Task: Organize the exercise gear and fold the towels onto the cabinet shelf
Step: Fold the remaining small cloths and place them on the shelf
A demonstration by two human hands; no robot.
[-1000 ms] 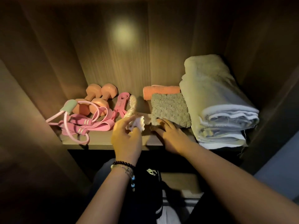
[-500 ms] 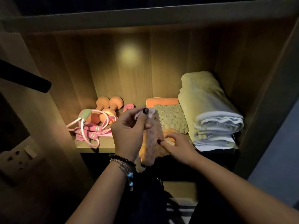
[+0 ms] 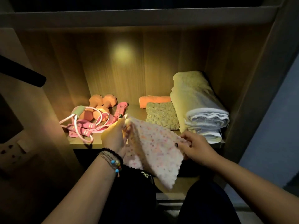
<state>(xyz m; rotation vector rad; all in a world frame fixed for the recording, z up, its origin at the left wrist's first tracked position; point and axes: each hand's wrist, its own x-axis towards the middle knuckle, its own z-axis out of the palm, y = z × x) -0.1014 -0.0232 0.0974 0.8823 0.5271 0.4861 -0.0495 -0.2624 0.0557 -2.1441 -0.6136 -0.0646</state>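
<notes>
I hold a small white towel with pink and orange dots [image 3: 152, 147] spread in front of the shelf edge. My left hand [image 3: 115, 137] pinches its upper left corner, and my right hand [image 3: 195, 147] grips its right edge. On the wooden shelf [image 3: 77, 140] lie two orange dumbbells [image 3: 100, 105], a pink jump rope and bands [image 3: 84, 128], a pink hand gripper [image 3: 120, 109], a rolled orange towel [image 3: 153, 100], a folded olive towel [image 3: 161, 116] and a big folded pale towel [image 3: 199, 104] at the right.
The cabinet's left wall [image 3: 53, 88] and right wall [image 3: 239, 78] close in the shelf, with another board [image 3: 145, 18] above. A dark bar [image 3: 22, 73] sticks in from the left. A wall socket [image 3: 11, 151] sits low at the left.
The dotted towel has come off the shelf and is now stretched out between both hands. The view has pulled back from the shelf.
</notes>
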